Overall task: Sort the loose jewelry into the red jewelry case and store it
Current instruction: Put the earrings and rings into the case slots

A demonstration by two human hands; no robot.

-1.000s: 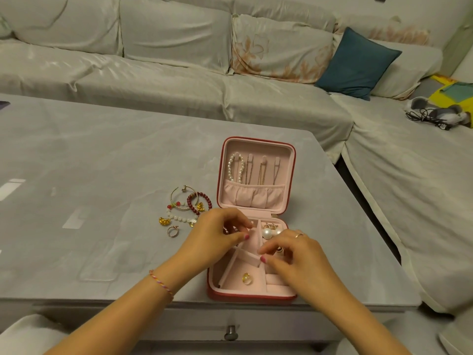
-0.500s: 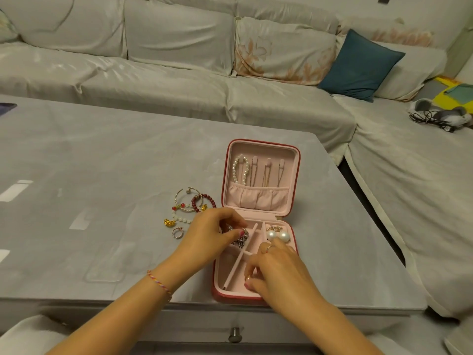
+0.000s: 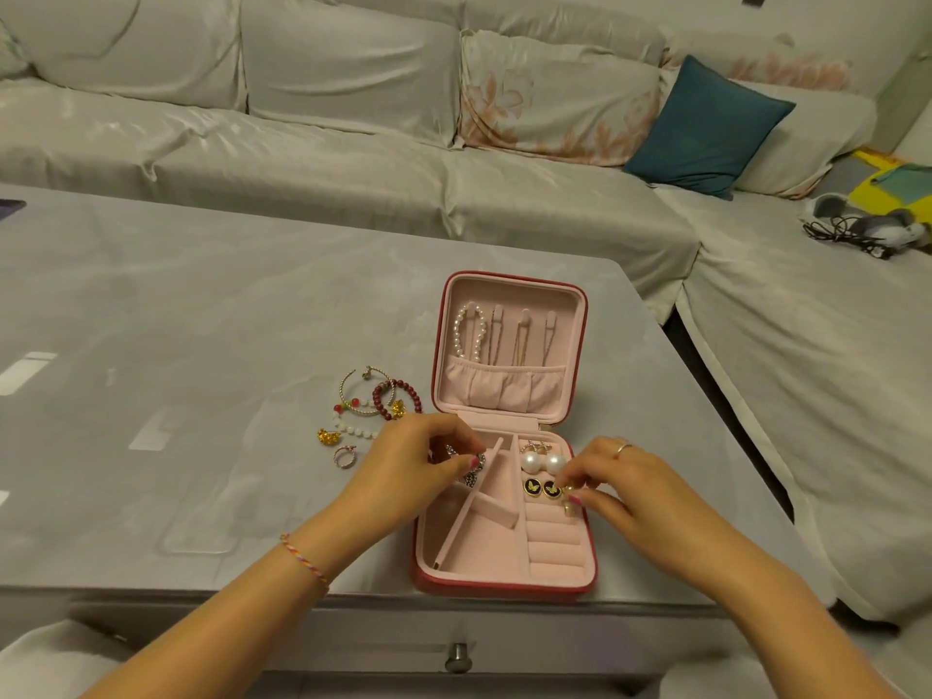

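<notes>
The red jewelry case (image 3: 504,585) lies open near the table's front edge, pink inside. Its lid holds a pearl bracelet (image 3: 470,329) and thin chains. My left hand (image 3: 408,469) pinches a sparkly silver piece (image 3: 471,471) over the case's left compartment. My right hand (image 3: 618,484) pinches a small gold ring (image 3: 569,504) at the ring rolls on the right. Two pearl earrings (image 3: 540,462) and two black round studs (image 3: 542,487) sit in the case. Loose jewelry (image 3: 370,403) lies left of the case: a gold hoop, dark red beads, white beads, gold charms and a ring (image 3: 345,455).
The grey table (image 3: 201,345) ends just in front of the case, with a drawer knob (image 3: 458,663) below. A grey sofa (image 3: 353,143) with a teal cushion (image 3: 706,126) runs behind and to the right. Loose pink dividers (image 3: 466,507) lie slanted inside the case.
My right hand has moved from the case's front middle to the right side at the ring rolls, uncovering the black studs. My left hand stays over the left compartment.
</notes>
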